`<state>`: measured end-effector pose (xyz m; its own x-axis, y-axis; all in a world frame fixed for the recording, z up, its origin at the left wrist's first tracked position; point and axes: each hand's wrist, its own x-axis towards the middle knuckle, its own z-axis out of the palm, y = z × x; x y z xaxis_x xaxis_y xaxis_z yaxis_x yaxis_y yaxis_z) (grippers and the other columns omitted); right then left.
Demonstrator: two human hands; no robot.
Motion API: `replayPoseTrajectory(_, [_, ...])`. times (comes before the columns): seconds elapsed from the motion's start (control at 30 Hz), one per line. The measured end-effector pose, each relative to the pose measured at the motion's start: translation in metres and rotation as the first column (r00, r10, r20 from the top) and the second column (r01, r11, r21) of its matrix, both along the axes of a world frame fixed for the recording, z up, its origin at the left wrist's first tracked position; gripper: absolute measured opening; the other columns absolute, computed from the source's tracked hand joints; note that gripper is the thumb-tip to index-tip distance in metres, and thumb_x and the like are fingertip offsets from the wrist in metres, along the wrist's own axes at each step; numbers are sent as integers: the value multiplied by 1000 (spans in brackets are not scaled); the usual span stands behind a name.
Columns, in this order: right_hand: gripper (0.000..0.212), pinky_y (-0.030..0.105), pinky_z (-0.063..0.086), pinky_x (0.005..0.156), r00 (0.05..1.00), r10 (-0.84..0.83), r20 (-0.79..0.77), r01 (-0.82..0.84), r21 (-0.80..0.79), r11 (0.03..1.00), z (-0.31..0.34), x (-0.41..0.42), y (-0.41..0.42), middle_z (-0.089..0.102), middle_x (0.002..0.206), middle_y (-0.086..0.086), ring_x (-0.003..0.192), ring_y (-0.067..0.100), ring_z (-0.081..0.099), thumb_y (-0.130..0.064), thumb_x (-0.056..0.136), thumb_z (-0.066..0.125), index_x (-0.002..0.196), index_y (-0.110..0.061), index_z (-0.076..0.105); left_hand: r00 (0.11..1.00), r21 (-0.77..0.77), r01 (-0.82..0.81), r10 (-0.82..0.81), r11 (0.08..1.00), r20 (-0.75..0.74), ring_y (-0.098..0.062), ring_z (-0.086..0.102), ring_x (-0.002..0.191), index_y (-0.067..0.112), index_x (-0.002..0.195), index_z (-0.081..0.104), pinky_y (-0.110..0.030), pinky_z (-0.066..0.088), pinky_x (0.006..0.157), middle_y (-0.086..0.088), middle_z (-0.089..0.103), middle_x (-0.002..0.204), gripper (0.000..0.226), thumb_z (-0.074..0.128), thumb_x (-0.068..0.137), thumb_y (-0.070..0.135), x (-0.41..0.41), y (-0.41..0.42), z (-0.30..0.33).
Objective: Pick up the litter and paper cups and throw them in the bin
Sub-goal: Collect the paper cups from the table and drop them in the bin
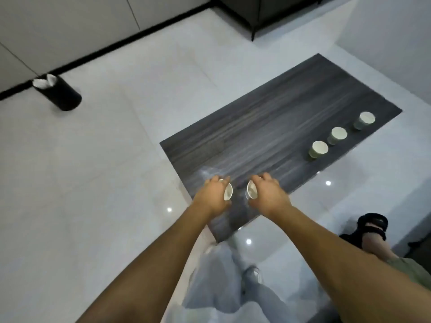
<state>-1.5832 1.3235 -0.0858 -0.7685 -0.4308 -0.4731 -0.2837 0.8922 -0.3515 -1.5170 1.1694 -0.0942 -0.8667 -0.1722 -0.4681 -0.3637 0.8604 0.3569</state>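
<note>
My left hand (213, 194) grips a paper cup (228, 191) from above, its white mouth turned toward the middle. Beside it, my right hand (268, 194) grips a second paper cup (252, 190), mouth facing left. Both hands hover over the near corner of a dark striped table (268, 127). Three more paper cups stand upright in a row at the table's right side: one (319, 148), another (338, 134) and the farthest (365, 119). A black cylindrical bin (61, 95) with white litter in its mouth stands on the floor at the far left by the wall.
Pale glossy floor tiles (105, 171) stretch between the table and the bin. A dark cabinet on legs (268, 12) stands at the back. Another person's sandalled foot (370, 229) is at the right. My own legs are below the table corner.
</note>
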Motion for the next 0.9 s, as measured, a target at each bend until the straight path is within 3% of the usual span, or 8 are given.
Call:
replayPoseTrajectory(0.2, [62,41,47,94,967,255,4,-255,-24,967,20,36,-138,36,139,3,126,27,37,-22,88,63,142,-28,35,971,-53,-234,231,971,-63,-25,39,127,23,146,30,-38,44,97,-5,38,143,72,64,83,35,78,-123,30])
replayPoseTrajectory(0.3, [63,38,46,90,939,344,-18,-344,-44,938,26,57,-220,37,139,3,125,27,38,-22,85,65,141,-26,37,946,-71,-322,319,944,-56,-24,38,127,23,146,31,-38,45,94,-4,38,142,71,62,83,35,117,-193,38])
replayPoseTrajectory(0.53, [66,41,48,95,867,499,-9,-495,-134,858,34,121,-402,39,139,3,123,26,40,-23,84,65,143,-28,35,885,-115,-464,464,878,-33,-25,38,126,20,144,32,-41,46,94,-4,39,139,68,62,84,33,203,-354,58])
replayPoseTrajectory(0.73, [66,38,49,93,804,594,-40,-593,-141,793,42,132,-510,40,139,4,121,27,42,-21,83,65,143,-25,36,818,-117,-574,575,810,-34,-24,36,127,12,143,28,-38,44,96,-4,36,142,70,61,86,35,229,-458,66])
replayPoseTrajectory(0.9, [67,37,48,93,774,630,-68,-633,-126,764,42,99,-601,40,139,4,122,27,43,-22,83,66,143,-25,37,800,-75,-600,600,796,-28,-23,35,129,10,143,29,-36,42,98,-4,34,143,71,63,85,32,204,-539,61])
